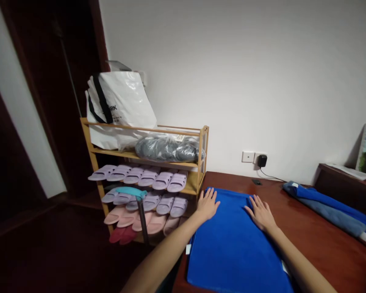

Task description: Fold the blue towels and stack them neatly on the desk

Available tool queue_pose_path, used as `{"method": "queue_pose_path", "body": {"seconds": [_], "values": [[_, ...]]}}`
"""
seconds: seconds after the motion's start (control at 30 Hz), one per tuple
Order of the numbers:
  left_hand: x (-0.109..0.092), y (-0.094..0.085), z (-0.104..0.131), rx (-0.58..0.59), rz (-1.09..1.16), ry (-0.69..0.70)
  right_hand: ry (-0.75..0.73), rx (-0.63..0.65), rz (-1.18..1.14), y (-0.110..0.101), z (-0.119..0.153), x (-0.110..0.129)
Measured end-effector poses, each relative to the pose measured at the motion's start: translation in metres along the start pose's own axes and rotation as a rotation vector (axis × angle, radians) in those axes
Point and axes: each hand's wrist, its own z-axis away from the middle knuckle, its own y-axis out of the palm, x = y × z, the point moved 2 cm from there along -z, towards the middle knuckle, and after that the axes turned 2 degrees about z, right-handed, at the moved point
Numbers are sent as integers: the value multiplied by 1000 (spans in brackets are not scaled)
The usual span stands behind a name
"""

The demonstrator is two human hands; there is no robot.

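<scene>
A bright blue cloth [232, 244] lies spread flat on the reddish-brown table [317, 240], with small white tags at its left and right edges. My left hand [208, 204] rests palm down near the cloth's far left corner, fingers stretched out. At the far right corner, my right hand [261, 213] lies flat too, its fingers extended. Neither hand grips anything. Part of the cloth's right edge is hidden under my right forearm.
Folded blue and grey-blue cloths [329, 207] lie at the table's right. A black plug adapter [262, 160] sits in the wall socket. To the left stands a wooden shoe rack [198, 179] with several slippers [163, 179], a white bag [125, 97] and a turquoise-topped handle [131, 192] before it.
</scene>
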Motion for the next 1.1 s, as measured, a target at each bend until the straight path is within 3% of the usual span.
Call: {"method": "queue_pose_path", "body": {"seconds": [0.17,0.27,0.33,0.47,0.7,0.9,1.1], "values": [[-23,-21,89,88,99,282,-127,113,-70,-11,82,18],[-26,-26,136,115,129,348,-201,127,-66,-11,129,27],[-26,-26,150,122,119,352,-233,91,-33,-10,144,31],[-25,-22,146,119,102,342,-271,27,14,-9,140,31],[-23,-18,128,119,90,324,-274,45,40,-14,126,29],[-19,-22,137,126,80,326,-253,44,2,-20,145,10],[-38,-33,158,91,62,337,-153,-126,47,-17,177,9]]}}
